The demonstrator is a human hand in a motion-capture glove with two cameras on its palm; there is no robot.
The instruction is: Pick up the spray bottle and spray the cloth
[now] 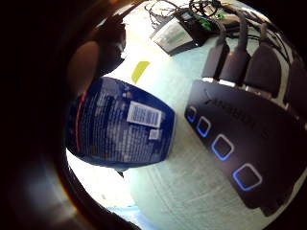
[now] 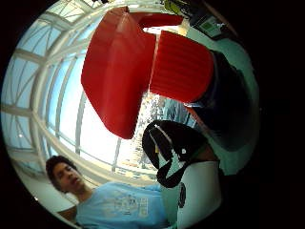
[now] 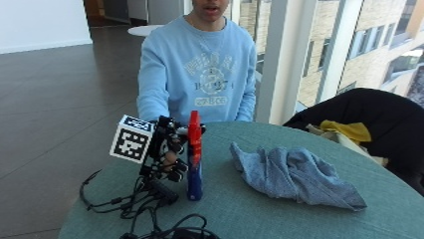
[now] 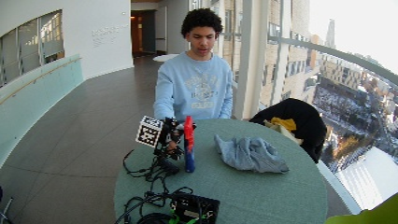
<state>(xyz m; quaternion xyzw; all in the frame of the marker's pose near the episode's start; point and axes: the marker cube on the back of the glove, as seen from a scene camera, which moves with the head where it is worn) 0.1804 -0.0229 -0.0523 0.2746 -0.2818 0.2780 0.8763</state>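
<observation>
The spray bottle (image 3: 194,159) has a dark blue body and a red trigger head, and stands upright, long axis vertical, on the round green table (image 3: 265,214). The gloved right hand (image 3: 169,152) grasps it at 9 o'clock. The crumpled blue-grey cloth (image 3: 291,174) lies near at 3 o'clock.
</observation>
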